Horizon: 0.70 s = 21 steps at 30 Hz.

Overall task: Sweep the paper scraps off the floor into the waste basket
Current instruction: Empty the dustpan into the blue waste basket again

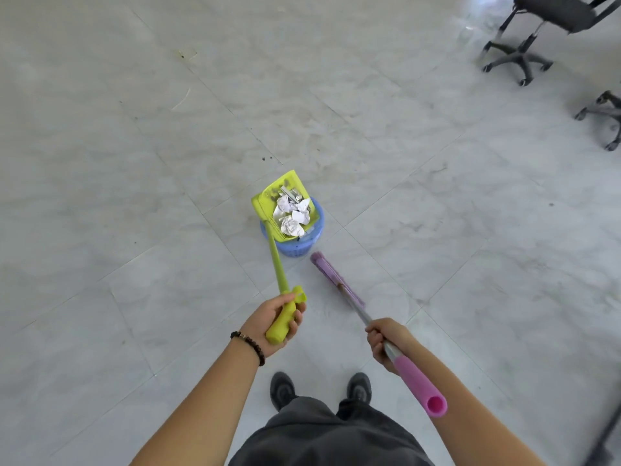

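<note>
A yellow-green dustpan [268, 200] on a long handle hangs over a small blue waste basket [317, 232] in the middle of the tiled floor. Crumpled white paper scraps [291, 213] lie in the pan, which covers most of the basket's mouth. My left hand [275, 319] is closed around the dustpan's handle grip. My right hand [386, 341] grips the metal shaft of a broom just above its pink grip; the purple broom head [331, 275] rests on the floor just right of the basket.
Two black wheeled office chairs [524, 52] stand at the far right. My two dark shoes [284, 388] are on the floor below my hands. Small dark specks dot the grey marble tiles [134, 163] beyond the basket.
</note>
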Available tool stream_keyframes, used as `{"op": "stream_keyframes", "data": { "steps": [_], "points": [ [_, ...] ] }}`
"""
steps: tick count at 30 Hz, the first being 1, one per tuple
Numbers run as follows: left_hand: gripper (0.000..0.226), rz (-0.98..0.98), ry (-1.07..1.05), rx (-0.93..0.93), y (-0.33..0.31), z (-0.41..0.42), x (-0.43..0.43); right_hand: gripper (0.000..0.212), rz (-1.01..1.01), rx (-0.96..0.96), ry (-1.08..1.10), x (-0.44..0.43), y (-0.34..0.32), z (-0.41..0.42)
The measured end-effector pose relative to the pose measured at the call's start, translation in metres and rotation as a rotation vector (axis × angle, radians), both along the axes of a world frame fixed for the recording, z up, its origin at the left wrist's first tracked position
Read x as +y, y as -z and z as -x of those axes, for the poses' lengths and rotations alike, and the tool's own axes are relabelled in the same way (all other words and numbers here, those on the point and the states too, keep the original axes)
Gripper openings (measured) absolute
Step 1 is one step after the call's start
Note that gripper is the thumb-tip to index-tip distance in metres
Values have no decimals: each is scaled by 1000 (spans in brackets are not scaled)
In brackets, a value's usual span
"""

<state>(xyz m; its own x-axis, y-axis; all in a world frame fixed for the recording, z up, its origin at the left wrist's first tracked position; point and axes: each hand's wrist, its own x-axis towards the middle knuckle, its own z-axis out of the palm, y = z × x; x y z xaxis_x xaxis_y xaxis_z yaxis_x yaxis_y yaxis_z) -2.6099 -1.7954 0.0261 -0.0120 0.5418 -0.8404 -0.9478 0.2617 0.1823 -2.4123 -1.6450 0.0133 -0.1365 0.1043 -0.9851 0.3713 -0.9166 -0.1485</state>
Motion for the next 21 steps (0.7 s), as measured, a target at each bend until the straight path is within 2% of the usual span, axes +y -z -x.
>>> {"op": "stream_keyframes", "data": {
  "steps": [2, 7, 17, 21],
  "points": [
    [8, -50, -54, -3, 2, -8, 8, 23, 35, 12, 7, -4, 7, -4],
    [5, -59, 0, 138, -19, -7, 16, 14, 45, -10, -56, -6, 21, -12],
    [13, 113, 292, 508, -40, -10, -11, 13, 23, 16, -58, 7, 16, -16],
    [7, 176, 402, 602, -33, -12, -16, 22, 22, 11, -102, 1, -3, -12]
  ]
}}
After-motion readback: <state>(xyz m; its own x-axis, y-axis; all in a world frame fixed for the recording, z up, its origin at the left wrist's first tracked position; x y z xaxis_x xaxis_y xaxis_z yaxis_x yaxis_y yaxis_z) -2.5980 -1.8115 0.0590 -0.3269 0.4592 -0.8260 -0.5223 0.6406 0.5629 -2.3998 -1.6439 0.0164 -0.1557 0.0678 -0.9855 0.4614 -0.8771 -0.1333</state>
